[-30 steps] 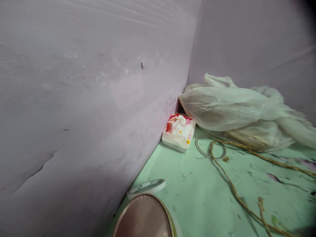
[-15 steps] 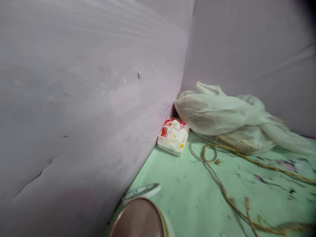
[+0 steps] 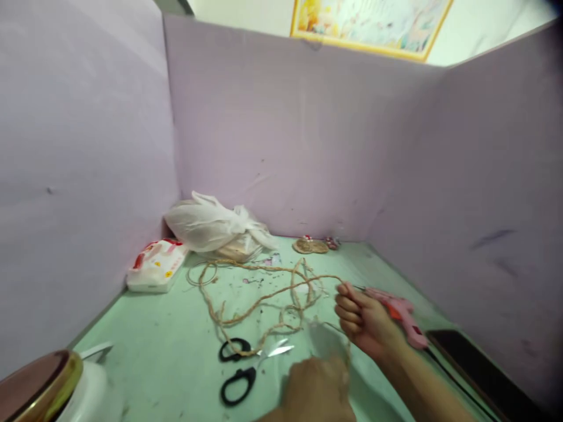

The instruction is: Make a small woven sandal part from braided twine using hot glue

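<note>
My right hand (image 3: 363,319) is closed in a fist, with the twisted brown rope (image 3: 264,299) running into it. The rope's loose loops spread left over the green table. My left hand (image 3: 316,390) is low at the bottom centre, blurred, its fingers hidden from view. Just left of it lie scissors (image 3: 240,384) with black handles and blades apart, the rope crossing the upper handle. Beyond my right hand lies a pink glue gun (image 3: 407,319) with its cord trailing to the lower right.
A knotted white plastic bag (image 3: 211,225) and a tissue pack (image 3: 158,266) lie at the back left. Round woven pieces (image 3: 310,246) sit by the back wall. A dark flat object (image 3: 479,372) lies at right, a lidded container (image 3: 88,392) at lower left. Purple panels surround the green table (image 3: 162,346).
The view has swung right and widened. Both my hands, the scissors and the glue gun are now in sight, and the bag, tissue pack and container appear further left.
</note>
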`<state>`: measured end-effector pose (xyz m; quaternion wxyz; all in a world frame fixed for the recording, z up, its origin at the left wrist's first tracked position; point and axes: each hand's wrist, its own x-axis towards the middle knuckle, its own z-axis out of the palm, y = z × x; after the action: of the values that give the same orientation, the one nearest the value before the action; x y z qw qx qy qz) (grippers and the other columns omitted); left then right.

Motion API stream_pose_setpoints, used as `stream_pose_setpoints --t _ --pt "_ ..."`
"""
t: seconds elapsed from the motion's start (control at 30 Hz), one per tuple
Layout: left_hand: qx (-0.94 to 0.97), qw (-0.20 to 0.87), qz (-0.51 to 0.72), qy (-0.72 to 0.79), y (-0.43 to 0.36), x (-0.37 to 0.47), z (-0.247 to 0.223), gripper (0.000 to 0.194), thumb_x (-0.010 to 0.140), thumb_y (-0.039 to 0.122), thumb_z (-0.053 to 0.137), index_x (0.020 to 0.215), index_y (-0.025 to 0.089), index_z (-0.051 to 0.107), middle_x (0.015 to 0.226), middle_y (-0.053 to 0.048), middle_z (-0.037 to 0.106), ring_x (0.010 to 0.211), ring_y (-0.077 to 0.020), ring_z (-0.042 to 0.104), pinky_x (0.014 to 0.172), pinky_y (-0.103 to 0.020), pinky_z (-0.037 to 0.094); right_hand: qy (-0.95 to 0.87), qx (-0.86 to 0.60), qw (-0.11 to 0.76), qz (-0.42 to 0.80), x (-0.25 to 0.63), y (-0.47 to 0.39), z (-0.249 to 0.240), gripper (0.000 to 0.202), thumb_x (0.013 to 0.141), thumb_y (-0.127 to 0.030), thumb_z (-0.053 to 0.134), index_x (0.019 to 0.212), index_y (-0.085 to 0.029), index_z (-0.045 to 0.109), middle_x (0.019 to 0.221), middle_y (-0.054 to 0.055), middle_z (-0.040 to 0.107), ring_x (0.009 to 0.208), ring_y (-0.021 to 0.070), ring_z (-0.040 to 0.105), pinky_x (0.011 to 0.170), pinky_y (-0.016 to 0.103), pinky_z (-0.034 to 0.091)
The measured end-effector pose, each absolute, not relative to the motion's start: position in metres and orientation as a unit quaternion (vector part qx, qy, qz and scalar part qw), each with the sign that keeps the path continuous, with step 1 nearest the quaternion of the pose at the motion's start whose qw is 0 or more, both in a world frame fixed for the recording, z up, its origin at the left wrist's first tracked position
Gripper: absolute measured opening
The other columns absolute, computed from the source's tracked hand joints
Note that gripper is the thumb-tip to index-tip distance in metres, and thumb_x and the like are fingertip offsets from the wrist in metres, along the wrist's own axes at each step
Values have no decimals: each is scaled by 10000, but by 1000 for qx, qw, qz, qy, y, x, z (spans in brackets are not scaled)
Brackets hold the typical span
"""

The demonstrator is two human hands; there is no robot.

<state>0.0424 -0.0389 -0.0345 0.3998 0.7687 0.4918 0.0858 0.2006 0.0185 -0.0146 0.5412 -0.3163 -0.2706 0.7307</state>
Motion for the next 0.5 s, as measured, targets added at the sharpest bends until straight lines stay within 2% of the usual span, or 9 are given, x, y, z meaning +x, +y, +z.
stream_pose_setpoints --t 0.07,0.17,0.27,0.33,0.4,0.47,0.5 --pt "783 335 99 515 -40 44 -26 337 893 304 346 949 167 648 895 -126 669 844 -276 621 690 -363 434 -260 -309 559 725 195 29 -5 255 775 -283 656 648 -177 462 443 -124 217 336 23 145 288 115 151" --pt "787 301 95 530 -44 40 -26 300 831 316 401 896 196 668 808 -91 671 728 -230 599 594 -303 368 -267 -287 568 724 185 36 5 256 769 -265 642 646 -186 432 449 -128 182 351 27 106 301 111 129" --pt "792 288 98 529 -46 37 -34 245 784 299 442 763 202 666 671 -41 610 626 -177 518 558 -274 312 -283 -282 567 720 189 39 12 233 761 -273 631 674 -189 432 448 -132 181 354 28 88 307 115 110" --pt "800 319 91 499 -44 36 -36 212 749 307 483 666 192 640 578 -12 534 573 -153 455 549 -262 299 -300 -290 573 705 196 39 18 229 748 -299 634 705 -194 435 448 -135 188 357 29 89 314 116 105" --pt "787 395 115 460 -37 34 -31 275 745 387 501 607 175 609 531 3 476 543 -139 417 543 -254 310 -324 -312 571 687 199 37 23 260 729 -342 644 709 -197 429 443 -140 178 360 28 82 320 120 89" --pt "733 469 228 437 -26 33 -18 391 766 501 470 629 160 603 571 -6 494 571 -141 437 560 -252 347 -355 -345 549 673 193 32 25 283 711 -381 643 688 -194 432 428 -147 173 361 25 71 327 131 66" --pt "684 499 311 431 -19 33 -10 428 769 547 461 711 153 618 648 -22 540 617 -147 473 585 -252 375 -373 -364 530 669 187 28 25 279 710 -388 633 674 -189 441 418 -148 186 357 23 72 330 139 56"
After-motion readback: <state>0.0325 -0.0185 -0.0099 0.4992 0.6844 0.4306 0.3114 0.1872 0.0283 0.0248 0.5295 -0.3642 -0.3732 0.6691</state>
